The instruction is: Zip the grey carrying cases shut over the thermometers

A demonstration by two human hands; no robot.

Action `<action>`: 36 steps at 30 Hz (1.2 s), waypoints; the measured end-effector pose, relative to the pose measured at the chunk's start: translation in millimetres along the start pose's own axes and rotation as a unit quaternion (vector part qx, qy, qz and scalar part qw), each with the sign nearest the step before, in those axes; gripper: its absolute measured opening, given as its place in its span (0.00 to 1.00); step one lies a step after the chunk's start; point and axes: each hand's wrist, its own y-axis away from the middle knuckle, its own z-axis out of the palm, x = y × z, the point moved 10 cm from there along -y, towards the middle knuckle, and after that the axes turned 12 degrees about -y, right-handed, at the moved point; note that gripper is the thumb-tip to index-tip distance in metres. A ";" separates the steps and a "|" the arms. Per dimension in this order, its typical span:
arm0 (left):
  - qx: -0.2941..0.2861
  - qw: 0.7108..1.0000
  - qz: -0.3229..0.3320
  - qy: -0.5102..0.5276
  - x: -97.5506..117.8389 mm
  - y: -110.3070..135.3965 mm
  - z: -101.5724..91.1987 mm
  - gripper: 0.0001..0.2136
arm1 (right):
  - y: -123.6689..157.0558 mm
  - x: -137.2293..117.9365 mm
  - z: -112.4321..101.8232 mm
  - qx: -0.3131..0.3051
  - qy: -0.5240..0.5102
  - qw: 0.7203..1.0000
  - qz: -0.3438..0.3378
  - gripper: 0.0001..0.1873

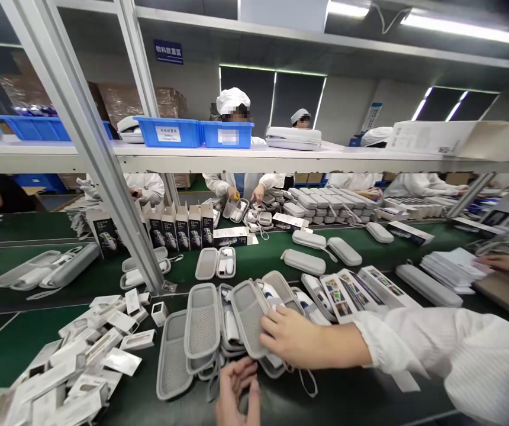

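My right hand (292,338) reaches in from the right, its fingers bent over an open grey zip case (248,316) and gripping it. A white device with blue parts (270,291) shows just above these fingers. My left hand (237,391) is low in the middle, palm side partly showing, with thumb and curved fingers apart and nothing between them. Its fingertips are close to the case's lower edge; whether they touch it I cannot tell. Left of the hands, more open cases with mesh-lined lids (202,322) overlap in a pile, some with white devices inside.
Small white boxes (90,349) lie heaped on the left. Printed booklets (347,290) and closed grey cases (303,261) lie beyond my right hand. A metal post (116,177) rises left of centre. Co-workers sit opposite; another person's hand (501,263) touches white papers at right.
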 end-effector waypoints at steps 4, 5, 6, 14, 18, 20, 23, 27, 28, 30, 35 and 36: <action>-0.082 0.988 -0.032 0.124 28.7 -1.2 26.9 0.17 | 25.4 37.8 -45.0 0.178 -0.159 0.962 0.133 0.08; -0.117 0.982 -0.038 0.142 39.5 -4.0 36.3 0.18 | 40.8 46.7 -59.1 0.242 -0.206 0.933 0.172 0.10; -0.144 0.973 -0.050 0.173 49.4 -7.7 44.5 0.20 | 57.2 50.0 -69.6 0.295 -0.243 0.902 0.199 0.12; -0.182 0.814 -0.168 0.525 88.9 -22.8 78.9 0.19 | 124.6 -30.0 -54.0 0.479 -0.240 0.819 0.206 0.16; -0.068 0.811 -0.169 0.556 67.6 -20.2 60.5 0.14 | 137.9 -24.6 -4.8 0.568 -0.373 0.686 0.262 0.16; -0.059 0.816 -0.163 0.551 57.7 -14.3 55.5 0.16 | 107.2 -28.0 24.2 0.477 -0.526 0.669 0.221 0.15; -0.053 0.835 -0.159 0.524 35.7 -3.0 46.9 0.22 | 76.7 -42.2 45.9 0.402 -0.672 0.607 0.137 0.19; -0.095 0.868 -0.155 0.461 10.1 7.9 40.1 0.25 | 52.0 -54.5 71.9 0.346 -0.771 0.528 0.086 0.23; -0.103 0.875 -0.154 0.448 6.2 8.3 38.3 0.26 | 48.3 -55.1 78.9 0.343 -0.788 0.504 0.083 0.25; -0.085 0.885 -0.149 0.433 0.2 5.2 31.0 0.29 | 43.8 -53.2 91.8 0.349 -0.813 0.457 0.090 0.27; -0.062 0.898 -0.141 0.412 -4.0 -6.2 24.0 0.38 | 35.4 -45.5 110.0 0.360 -0.831 0.412 0.102 0.27; -0.077 0.900 -0.139 0.406 -2.3 -7.7 25.9 0.38 | 32.9 -44.5 111.9 0.357 -0.834 0.408 0.098 0.26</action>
